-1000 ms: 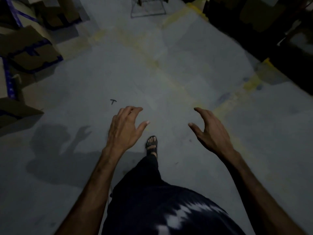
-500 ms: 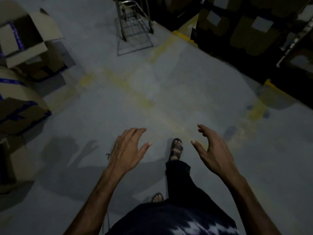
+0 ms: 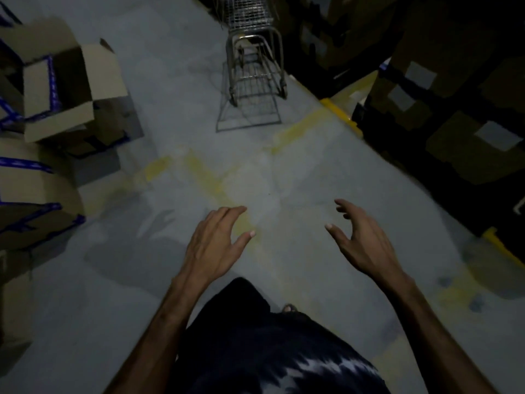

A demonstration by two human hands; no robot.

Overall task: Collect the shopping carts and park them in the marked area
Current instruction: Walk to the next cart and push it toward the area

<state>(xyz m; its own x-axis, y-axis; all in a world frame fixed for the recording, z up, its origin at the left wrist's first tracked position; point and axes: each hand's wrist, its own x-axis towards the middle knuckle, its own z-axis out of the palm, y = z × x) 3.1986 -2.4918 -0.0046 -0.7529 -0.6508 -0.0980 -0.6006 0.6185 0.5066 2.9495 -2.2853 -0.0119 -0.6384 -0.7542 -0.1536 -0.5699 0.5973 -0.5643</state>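
Grey concrete floor (image 3: pixel 147 294) fills most of my view, open room straight ahead of both hands. Dark stacked cartons on racking (image 3: pixel 443 89) wall off the right side, ahead and right of the right hand, with a yellow guard edge (image 3: pixel 341 115) along their base. Open cardboard boxes (image 3: pixel 62 89) with blue tape stack up ahead-left of the left hand, flaps sticking out toward the aisle. Shopping cart (image 3: pixel 252 66), wire metal, stands well ahead of both hands, a bit nearer the right-side racking, handle end facing me, nothing touching it. Worn yellow floor lines (image 3: pixel 210 177) cross the floor between the hands and the cart, one streak running under the left hand. Left hand (image 3: pixel 216 245) palm down, fingers spread and loosely bent, thumb out, holds nothing, touches nothing. Right hand (image 3: pixel 360 240) also in the air, fingers apart and curved, thumb out toward the left hand, holds nothing. The gap between the hands is bare floor. Dark trouser leg and a sandalled toe (image 3: pixel 289 308) sit below and between the wrists. Frame is dim and a bit blurred.
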